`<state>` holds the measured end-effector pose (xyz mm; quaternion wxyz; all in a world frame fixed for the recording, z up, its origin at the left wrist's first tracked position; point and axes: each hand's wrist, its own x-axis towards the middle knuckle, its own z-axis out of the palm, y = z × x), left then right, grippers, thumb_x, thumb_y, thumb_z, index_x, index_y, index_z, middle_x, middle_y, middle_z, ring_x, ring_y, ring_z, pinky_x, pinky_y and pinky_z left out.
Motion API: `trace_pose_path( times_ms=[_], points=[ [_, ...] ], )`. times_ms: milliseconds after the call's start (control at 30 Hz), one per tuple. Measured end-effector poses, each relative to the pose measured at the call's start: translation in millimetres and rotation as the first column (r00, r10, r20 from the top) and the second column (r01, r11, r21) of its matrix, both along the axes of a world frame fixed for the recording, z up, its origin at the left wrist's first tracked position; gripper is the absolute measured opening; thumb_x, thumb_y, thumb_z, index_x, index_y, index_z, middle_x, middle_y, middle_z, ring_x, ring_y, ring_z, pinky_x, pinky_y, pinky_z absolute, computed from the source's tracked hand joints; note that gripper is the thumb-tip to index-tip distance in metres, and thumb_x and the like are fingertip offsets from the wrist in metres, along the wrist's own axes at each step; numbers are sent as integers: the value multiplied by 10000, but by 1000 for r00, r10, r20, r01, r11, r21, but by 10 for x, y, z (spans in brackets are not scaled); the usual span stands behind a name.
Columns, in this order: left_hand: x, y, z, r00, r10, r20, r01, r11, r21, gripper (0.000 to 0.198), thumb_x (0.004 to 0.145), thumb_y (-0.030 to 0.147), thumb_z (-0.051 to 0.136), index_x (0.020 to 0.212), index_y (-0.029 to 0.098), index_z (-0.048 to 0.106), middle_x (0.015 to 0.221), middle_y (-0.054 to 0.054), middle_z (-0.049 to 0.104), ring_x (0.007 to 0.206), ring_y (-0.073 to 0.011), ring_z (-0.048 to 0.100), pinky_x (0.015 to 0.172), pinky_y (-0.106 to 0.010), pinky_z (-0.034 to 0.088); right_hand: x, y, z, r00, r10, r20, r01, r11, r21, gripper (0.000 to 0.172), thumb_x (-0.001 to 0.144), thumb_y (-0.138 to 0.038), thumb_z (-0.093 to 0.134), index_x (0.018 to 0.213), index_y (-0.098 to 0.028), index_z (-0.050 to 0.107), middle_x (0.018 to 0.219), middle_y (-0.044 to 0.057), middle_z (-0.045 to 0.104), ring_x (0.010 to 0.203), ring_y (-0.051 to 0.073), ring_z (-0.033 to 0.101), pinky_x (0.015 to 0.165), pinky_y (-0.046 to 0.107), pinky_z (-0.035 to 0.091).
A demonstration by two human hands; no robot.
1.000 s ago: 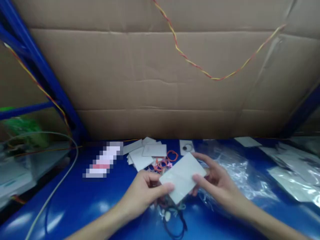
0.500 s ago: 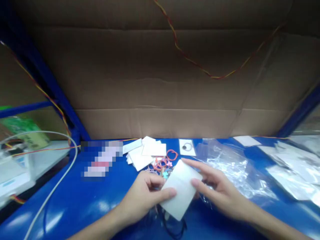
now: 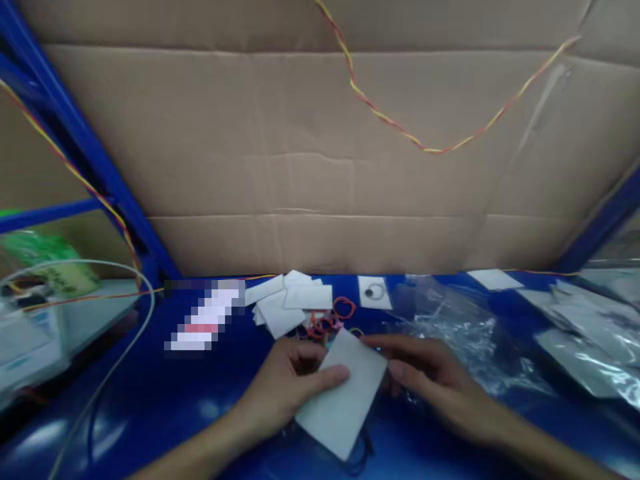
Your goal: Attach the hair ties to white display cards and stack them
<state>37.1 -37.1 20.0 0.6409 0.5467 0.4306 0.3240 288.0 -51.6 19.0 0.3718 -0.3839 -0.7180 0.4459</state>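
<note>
My left hand [image 3: 287,390] pinches a white rectangular card [image 3: 344,393], thumb on top, holding it tilted just above the blue tabletop [image 3: 150,400]. My right hand [image 3: 430,380] lies at the card's right edge, fingers curled and touching its upper right side. Under the card and hands a dark cord loop [image 3: 357,457] shows on the table. Just behind the card lie orange and pink rubber bands [image 3: 330,320].
A loose pile of white cards [image 3: 290,303] lies behind the hands, with one small card bearing a ring [image 3: 374,292]. Clear plastic bags [image 3: 450,327] spread to the right. A cardboard wall [image 3: 320,167] closes the back. A white cable [image 3: 120,353] curves at left.
The card has turned from lying crosswise to pointing toward me and has dropped lower and leftward. My right hand has slid from gripping its right end to resting beside it.
</note>
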Motion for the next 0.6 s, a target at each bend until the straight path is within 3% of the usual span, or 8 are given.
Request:
trace_pose_path(
  times_ms=[100,200,400,600],
  points=[
    [0,-6,-4,1000,-16,5,16,1000,-3,368,726,468,875,796,111,820,683,-54,765,561,-147,619,541,-231,427,-39,-51,36,993,90,71,-95,993,70,326,993,-413,621,1294,-362,736,1203,60,778,928,241,720,814,366,580],
    [-3,-9,-11,1000,-10,28,10,1000,-2,335,740,434,876,817,114,818,725,-60,784,603,-160,650,567,-235,449,-83,-62,41,987,136,81,-142,987,75,379,941,-395,699,1314,-332,727,1121,62,796,817,211,713,723,318,578],
    [5,2,-6,996,23,89,-24,1000,10,311,743,404,883,870,131,807,795,-65,812,671,-186,704,627,-253,503,-93,36,-21,999,-34,-14,35,999,16,164,917,-368,740,995,-235,794,850,33,783,741,183,700,671,280,538],
    [14,-11,-3,987,-34,156,32,999,18,269,759,348,883,925,157,791,904,-75,828,755,-200,740,696,-272,544,-92,41,-9,998,-44,-39,44,999,-1,188,914,-409,744,917,-226,788,819,34,773,702,186,691,644,288,536]
  ],
)
